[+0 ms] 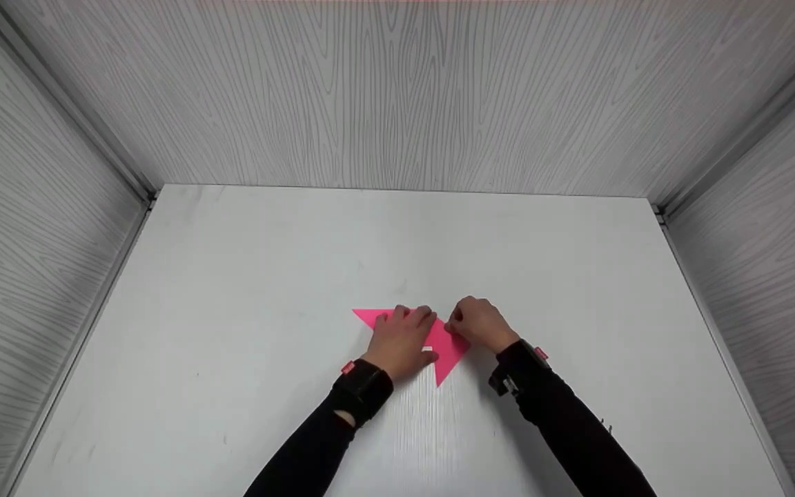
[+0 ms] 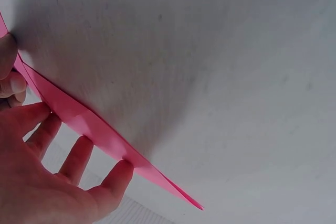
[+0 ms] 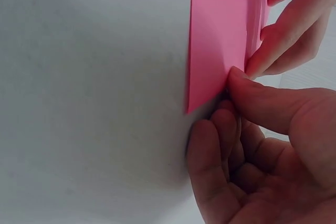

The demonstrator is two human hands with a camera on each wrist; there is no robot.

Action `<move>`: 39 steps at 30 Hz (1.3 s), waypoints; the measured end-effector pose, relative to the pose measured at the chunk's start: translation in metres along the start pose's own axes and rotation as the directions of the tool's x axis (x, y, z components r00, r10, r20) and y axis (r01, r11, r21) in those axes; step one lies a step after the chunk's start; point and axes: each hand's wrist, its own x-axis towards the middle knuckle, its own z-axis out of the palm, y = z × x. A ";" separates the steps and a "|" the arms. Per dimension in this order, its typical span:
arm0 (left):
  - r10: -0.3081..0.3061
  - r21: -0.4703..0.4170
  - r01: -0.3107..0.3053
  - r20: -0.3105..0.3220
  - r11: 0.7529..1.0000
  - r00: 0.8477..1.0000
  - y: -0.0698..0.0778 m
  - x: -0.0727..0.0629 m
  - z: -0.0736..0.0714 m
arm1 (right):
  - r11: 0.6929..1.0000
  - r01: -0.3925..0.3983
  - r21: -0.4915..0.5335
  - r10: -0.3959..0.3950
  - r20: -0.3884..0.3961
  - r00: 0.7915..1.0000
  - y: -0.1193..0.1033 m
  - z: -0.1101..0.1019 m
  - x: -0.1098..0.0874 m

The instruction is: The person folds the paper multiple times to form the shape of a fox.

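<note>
A folded sheet of pink paper [image 1: 450, 351] lies on the white tabletop, with pointed corners at its left and near ends. Across its left part rests my left hand [image 1: 397, 344], fingers spread and fingertips pressing on the paper. My right hand [image 1: 483, 326] pinches the paper's right edge. In the right wrist view the thumb lies on top of the pink paper [image 3: 212, 45], with curled fingers beneath the edge. The left wrist view catches the folded paper [image 2: 79, 119] nearly edge-on, its layers slightly apart at the tip. Part of the sheet is hidden under the left hand.
The white tabletop [image 1: 266, 262] extends around the paper on all sides. Grey wood-grain panels stand at the back [image 1: 397, 96], left [image 1: 32, 248] and right [image 1: 770, 262]. Black wrist straps with cameras sit on both wrists.
</note>
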 end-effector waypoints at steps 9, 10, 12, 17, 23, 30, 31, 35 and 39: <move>-0.001 -0.012 0.001 -0.005 1.000 1.000 0.000 0.002 0.001 | 1.000 -0.002 -0.014 0.002 0.031 1.000 -0.001 -0.001 0.002; -0.004 -0.011 0.004 -0.003 1.000 1.000 -0.001 0.002 0.001 | 1.000 0.000 -0.014 0.001 0.036 0.999 -0.002 -0.002 0.002; -0.013 -0.012 0.013 0.007 1.000 1.000 -0.001 0.003 0.000 | 1.000 0.001 -0.016 0.000 0.043 0.999 -0.003 -0.002 0.002; -0.018 -0.024 0.019 0.013 1.000 1.000 -0.001 0.003 -0.003 | 1.000 0.002 -0.020 -0.001 0.051 0.999 -0.004 -0.002 0.003; -0.032 -0.038 0.032 0.019 0.999 0.999 -0.001 0.003 -0.006 | 1.000 -0.003 -0.005 0.003 0.055 0.998 -0.003 -0.002 0.002; -0.036 -0.015 0.036 0.006 0.999 0.999 -0.001 0.003 -0.006 | 1.000 0.018 -0.019 -0.017 0.042 0.999 -0.002 -0.002 0.001; -0.038 -0.009 0.038 0.005 0.999 0.999 -0.001 0.003 -0.006 | 1.000 0.017 -0.019 -0.016 0.042 0.999 -0.002 -0.002 0.001; -0.047 -0.002 0.047 0.016 0.999 0.999 0.000 0.003 -0.007 | 1.000 0.011 -0.004 -0.011 0.050 0.999 -0.002 -0.004 0.003; -0.057 -0.012 0.057 0.036 0.998 0.998 0.002 0.003 -0.008 | 1.000 -0.007 0.023 0.005 0.050 0.999 0.001 -0.004 0.007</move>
